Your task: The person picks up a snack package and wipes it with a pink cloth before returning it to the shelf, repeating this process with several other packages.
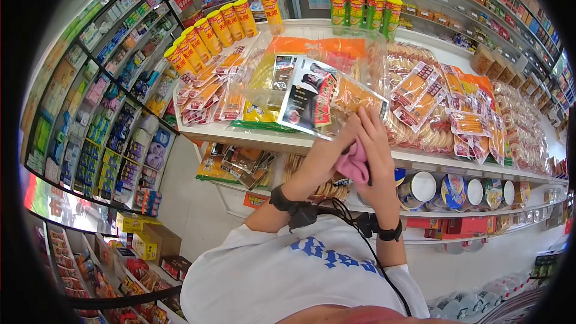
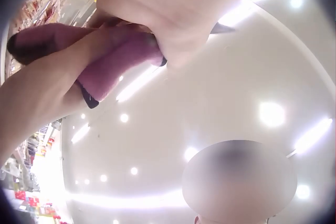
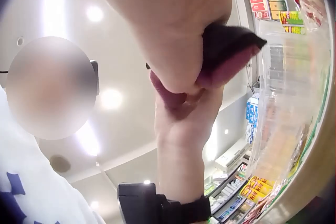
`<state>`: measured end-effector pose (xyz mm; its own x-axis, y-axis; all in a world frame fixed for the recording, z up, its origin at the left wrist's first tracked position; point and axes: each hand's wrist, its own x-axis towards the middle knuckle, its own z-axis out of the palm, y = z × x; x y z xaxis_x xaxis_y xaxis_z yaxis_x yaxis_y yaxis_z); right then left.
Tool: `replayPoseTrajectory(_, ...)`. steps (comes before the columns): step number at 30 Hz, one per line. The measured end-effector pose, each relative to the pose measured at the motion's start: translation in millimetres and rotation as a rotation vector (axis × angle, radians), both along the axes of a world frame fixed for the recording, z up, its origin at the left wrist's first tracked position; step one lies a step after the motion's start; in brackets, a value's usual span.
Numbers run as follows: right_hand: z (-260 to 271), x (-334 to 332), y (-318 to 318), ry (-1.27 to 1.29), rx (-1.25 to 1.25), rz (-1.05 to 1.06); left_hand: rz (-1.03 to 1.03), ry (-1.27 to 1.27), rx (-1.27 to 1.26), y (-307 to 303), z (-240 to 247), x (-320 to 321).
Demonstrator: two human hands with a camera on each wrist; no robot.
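Note:
In the head view both hands meet over the lower right corner of a flat clear-and-black snack packet [image 1: 305,103] that lies tilted on the pile of goods. A pink cloth [image 1: 354,165] with dark edging is bunched between the palms. My right hand [image 1: 373,153] holds the cloth, its fingers stretched up over the packet's corner. Against it lies my left hand [image 1: 337,141], its fingertips largely hidden behind the right; I cannot tell what they grip. In the left wrist view the cloth [image 2: 121,61] hangs in folds below the left hand [image 2: 157,3]. The right wrist view shows the cloth [image 3: 231,58] under the right hand [image 3: 178,29].
A white display shelf [image 1: 246,132] carries a clear plastic bin [image 1: 249,75], small sausage packs [image 1: 210,90] and bagged snacks [image 1: 468,114]. Yellow cans [image 1: 225,24] and green cans [image 1: 366,12] stand along the back. Tubs [image 1: 453,191] fill the tier below. Stocked shelves [image 1: 102,96] line the left wall.

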<state>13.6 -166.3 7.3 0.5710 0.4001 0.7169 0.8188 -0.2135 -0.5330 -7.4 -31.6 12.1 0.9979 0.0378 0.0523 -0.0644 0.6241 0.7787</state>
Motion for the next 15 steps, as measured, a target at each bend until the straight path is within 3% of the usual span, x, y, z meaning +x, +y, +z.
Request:
replayPoseTrajectory(1,-2,1,-2,-0.036,-0.128,-0.011,0.005,0.038,-0.072,1,6,2)
replayPoseTrajectory(4,-6,-4,4,-0.126,-0.192,-0.117,-0.082,0.003,-0.266,4,5,2)
replayPoseTrajectory(5,-10,-2,4,-0.143,-0.183,-0.167,-0.063,-0.002,-0.18,3,0,2)
replayPoseTrajectory(8,-17,10,-1,-0.134,-0.077,-0.249,-0.02,-0.06,-0.051,-6,8,-4)
replayPoseTrajectory(11,-18,17,-5,-0.051,0.152,-0.302,-0.109,-0.028,-0.143,4,-10,2)
replayPoseTrajectory(13,-10,16,-6,-0.058,0.243,-0.458,-0.115,-0.045,-0.058,8,-18,4)
replayPoseTrajectory(15,-12,12,-19,0.435,0.423,-0.275,-0.044,-0.05,0.163,8,-17,0)
